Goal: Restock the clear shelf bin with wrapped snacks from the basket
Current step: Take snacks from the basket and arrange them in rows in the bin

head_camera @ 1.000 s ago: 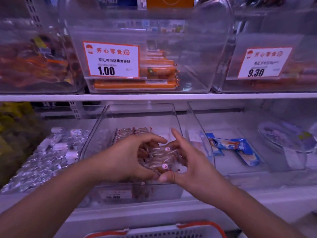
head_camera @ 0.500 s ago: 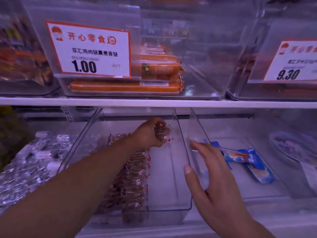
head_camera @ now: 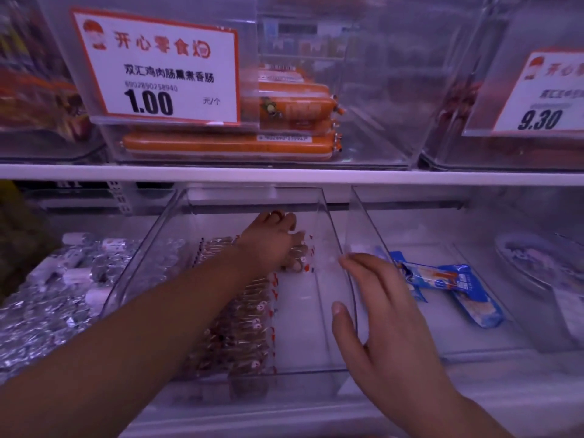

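The clear bin (head_camera: 177,248) sits on the lower shelf (head_camera: 284,177), and wrapped snacks (head_camera: 246,324) lie in a row along its left side from near to far. The left hand (head_camera: 268,245) reaches deep into the bin, its grip curled round a small bundle of snacks (head_camera: 298,257) that pokes out to the right of the fingers, low near the floor at the far end of the row. The right hand (head_camera: 388,324) has its grip apart, straight fingers resting against the bin's right wall, well nearer than the bundle.
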Demonstrator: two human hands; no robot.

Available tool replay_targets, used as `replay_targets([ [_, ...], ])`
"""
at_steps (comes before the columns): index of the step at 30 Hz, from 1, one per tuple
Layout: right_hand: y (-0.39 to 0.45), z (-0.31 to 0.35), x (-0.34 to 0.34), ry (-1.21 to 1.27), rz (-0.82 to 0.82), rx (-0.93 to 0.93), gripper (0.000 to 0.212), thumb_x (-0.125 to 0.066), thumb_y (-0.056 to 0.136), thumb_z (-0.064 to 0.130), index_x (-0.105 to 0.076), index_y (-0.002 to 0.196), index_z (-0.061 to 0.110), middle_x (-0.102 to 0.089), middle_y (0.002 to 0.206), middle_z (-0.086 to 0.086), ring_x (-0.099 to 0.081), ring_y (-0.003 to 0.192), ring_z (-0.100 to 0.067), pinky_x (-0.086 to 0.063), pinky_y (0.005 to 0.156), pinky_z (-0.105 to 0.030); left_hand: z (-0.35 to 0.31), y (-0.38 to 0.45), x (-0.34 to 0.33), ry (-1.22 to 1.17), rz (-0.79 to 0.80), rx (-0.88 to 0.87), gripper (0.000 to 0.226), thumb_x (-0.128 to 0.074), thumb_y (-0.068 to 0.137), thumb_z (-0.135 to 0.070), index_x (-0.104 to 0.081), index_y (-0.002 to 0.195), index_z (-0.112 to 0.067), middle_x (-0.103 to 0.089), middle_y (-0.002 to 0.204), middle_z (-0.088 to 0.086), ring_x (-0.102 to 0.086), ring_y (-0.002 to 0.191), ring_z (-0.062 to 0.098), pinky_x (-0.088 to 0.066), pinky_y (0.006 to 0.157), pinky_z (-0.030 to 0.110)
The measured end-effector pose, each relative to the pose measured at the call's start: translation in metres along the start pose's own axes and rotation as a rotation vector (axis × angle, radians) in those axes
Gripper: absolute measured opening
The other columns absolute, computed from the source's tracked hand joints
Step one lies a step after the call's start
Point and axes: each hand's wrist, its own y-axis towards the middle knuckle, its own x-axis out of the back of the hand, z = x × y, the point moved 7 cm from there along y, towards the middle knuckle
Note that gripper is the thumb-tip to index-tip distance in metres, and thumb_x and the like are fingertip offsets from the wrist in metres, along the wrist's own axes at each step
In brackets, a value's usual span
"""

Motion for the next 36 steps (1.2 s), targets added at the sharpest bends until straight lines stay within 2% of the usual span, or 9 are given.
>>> replay_targets([
  [3,-0.008,0.0,-0.022,0.105,0.155,-0.109,0.066,-0.05,0.09,0.031,-0.028,0.152,0.027,-0.031,0.151,0.006,-0.019,0.136,0.018,-0.016,0.103,0.003,0.005,0.0,0.0,-0.073,-0.012,-0.035,0.053,-0.057,0.088,-0.058,-0.057,0.135,-0.033,-0.05,0.13,-0.003,-0.042,0.121,0.024,-0.027,0.106,0.033],
  [6,-0.02,-0.003,-0.038,0.208,0.222,-0.212,0.077,-0.045,0.09,0.036,0.003,0.148,0.053,-0.015,0.154,0.024,-0.037,0.129,0.007,-0.031,0.096,-0.005,0.004,-0.001,-0.005,-0.086,-0.004,-0.028,0.048,-0.056,0.087,-0.055,-0.061,0.13,-0.032,-0.054,0.127,-0.003,-0.051,0.115,0.023,-0.034,0.102,0.036],
  [14,-0.02,-0.004,-0.038,0.171,0.207,-0.174,0.085,-0.048,0.088,0.034,0.01,0.147,0.054,-0.017,0.152,0.021,-0.034,0.13,0.012,-0.024,0.094,0.003,0.008,-0.002,-0.012,-0.14,-0.043,0.027,0.051,-0.059,0.088,-0.056,-0.06,0.13,-0.027,-0.056,0.126,-0.001,-0.055,0.11,0.025,-0.038,0.097,0.036],
  [22,-0.033,0.007,-0.017,0.146,0.078,-0.101,0.075,-0.055,0.089,0.023,-0.018,0.154,0.016,-0.022,0.154,0.006,-0.013,0.145,0.007,-0.013,0.112,-0.006,0.003,-0.03,0.041,-0.468,-0.217,0.106,0.041,-0.07,0.088,-0.041,-0.068,0.124,-0.02,-0.063,0.123,0.002,-0.06,0.111,0.022,-0.046,0.098,0.034],
  [27,-0.084,0.019,0.024,0.255,-0.074,0.015,0.034,-0.052,0.088,0.009,-0.056,0.122,0.007,-0.055,0.117,-0.004,-0.054,0.115,-0.014,-0.038,0.101,-0.022,-0.044,-0.139,0.106,-0.694,-0.626,0.093,0.017,-0.062,0.094,-0.028,-0.074,0.104,-0.02,-0.064,0.098,-0.008,-0.06,0.095,0.009,-0.042,0.089,0.017],
  [30,-0.139,-0.008,-0.01,0.291,0.263,-0.221,0.019,-0.053,0.091,0.009,-0.065,0.105,0.014,-0.067,0.085,0.003,-0.064,0.079,-0.007,-0.048,0.076,-0.016,-0.107,-0.217,0.096,-0.665,-0.722,-0.081,0.017,-0.055,0.097,-0.022,-0.071,0.097,-0.016,-0.068,0.093,-0.002,-0.06,0.089,0.017,-0.043,0.084,0.031],
  [32,-0.199,-0.033,-0.058,0.169,0.732,-0.403,0.021,-0.056,0.092,0.012,-0.067,0.11,0.014,-0.07,0.086,-0.001,-0.065,0.075,-0.015,-0.046,0.071,-0.021,-0.159,-0.255,0.054,-0.633,-0.575,-0.237,0.017,-0.054,0.096,-0.022,-0.07,0.093,-0.014,-0.068,0.089,0.002,-0.059,0.086,0.022,-0.043,0.082,0.033],
  [34,-0.271,-0.058,-0.095,0.065,1.223,-0.562,0.03,-0.056,0.095,0.021,-0.062,0.123,0.011,-0.069,0.112,-0.011,-0.064,0.092,-0.021,-0.04,0.075,-0.014,-0.201,-0.276,-0.015,-0.571,-0.201,-0.295,0.022,-0.052,0.097,-0.029,-0.07,0.093,-0.018,-0.068,0.089,0.003,-0.061,0.087,0.025,-0.047,0.081,0.036],
  [36,-0.323,-0.077,-0.119,0.002,1.462,-0.656,0.043,-0.054,0.098,0.028,-0.052,0.136,0.009,-0.056,0.137,-0.016,-0.056,0.119,-0.028,-0.031,0.078,-0.011,-0.217,-0.297,-0.107,-0.542,0.331,-0.166,0.029,-0.049,0.096,-0.04,-0.068,0.108,-0.022,-0.069,0.104,0.003,-0.065,0.099,0.027,-0.051,0.087,0.036],
])
